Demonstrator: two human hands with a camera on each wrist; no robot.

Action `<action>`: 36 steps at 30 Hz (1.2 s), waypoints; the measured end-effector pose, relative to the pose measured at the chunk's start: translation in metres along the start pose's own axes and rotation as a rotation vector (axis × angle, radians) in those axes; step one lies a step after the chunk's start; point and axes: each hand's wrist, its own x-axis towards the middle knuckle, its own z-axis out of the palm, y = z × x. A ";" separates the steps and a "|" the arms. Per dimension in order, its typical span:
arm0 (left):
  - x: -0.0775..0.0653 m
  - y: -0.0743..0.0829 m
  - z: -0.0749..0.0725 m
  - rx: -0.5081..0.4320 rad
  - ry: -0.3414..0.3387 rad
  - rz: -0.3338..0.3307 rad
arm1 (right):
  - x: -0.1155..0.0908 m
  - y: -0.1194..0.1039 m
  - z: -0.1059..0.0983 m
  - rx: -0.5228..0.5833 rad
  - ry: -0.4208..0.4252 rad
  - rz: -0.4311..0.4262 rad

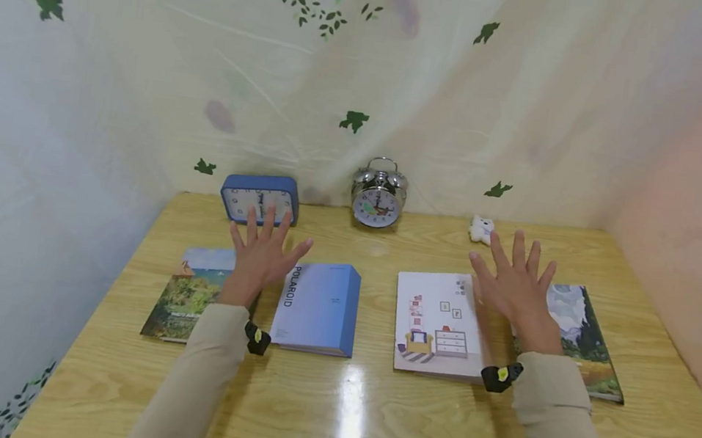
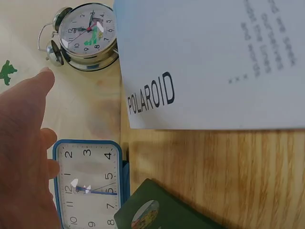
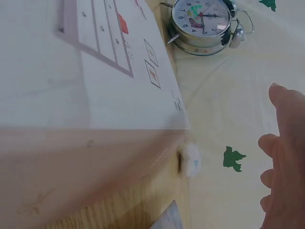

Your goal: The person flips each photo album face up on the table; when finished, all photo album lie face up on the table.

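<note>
My left hand point(image 1: 260, 255), fingers spread and holding nothing, hovers between a landscape-covered book point(image 1: 190, 298) and a thick blue book point(image 1: 319, 311) marked POLAROID. Its fingertips overlap a blue rectangular clock point(image 1: 260, 197) in the head view. Over on the right, my right hand point(image 1: 518, 289) is also spread and holds nothing. It is nearest to a white book point(image 1: 438, 319) with drawn furniture on its cover and a second landscape-covered book point(image 1: 583, 346), which the hand and wrist partly hide. A small white figurine point(image 1: 480, 229) stands just beyond the right fingertips.
A silver twin-bell alarm clock point(image 1: 378, 197) stands at the back middle of the wooden table point(image 1: 312, 414). Behind it hangs a pale fabric curtain point(image 1: 315, 88) with green bird and leaf prints, and more fabric encloses both sides.
</note>
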 end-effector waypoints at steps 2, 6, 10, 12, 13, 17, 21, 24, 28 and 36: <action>0.001 -0.001 -0.002 -0.008 -0.001 0.002 | 0.001 -0.001 -0.002 0.000 0.008 -0.004; 0.005 -0.006 -0.009 -0.042 0.007 0.021 | 0.003 -0.006 -0.007 0.011 0.073 -0.035; 0.010 -0.017 -0.022 -0.103 0.047 0.074 | 0.008 -0.017 -0.011 0.071 0.192 -0.102; 0.011 -0.025 -0.031 -0.142 0.073 0.108 | 0.012 -0.026 -0.011 0.132 0.244 -0.140; 0.011 -0.028 -0.036 -0.171 0.081 0.119 | 0.013 -0.031 -0.010 0.164 0.268 -0.162; 0.005 -0.048 -0.055 -0.308 0.074 0.099 | 0.020 -0.057 -0.003 0.284 0.323 -0.237; -0.006 -0.074 -0.068 -0.385 0.043 0.029 | 0.024 -0.093 0.010 0.368 0.309 -0.324; -0.016 -0.095 -0.076 -0.409 0.031 -0.005 | 0.026 -0.120 0.022 0.426 0.262 -0.362; -0.034 -0.124 -0.081 -0.439 0.033 -0.051 | 0.026 -0.154 0.047 0.519 0.179 -0.395; -0.072 -0.168 -0.075 -0.508 -0.005 -0.089 | 0.009 -0.222 0.099 0.573 0.060 -0.425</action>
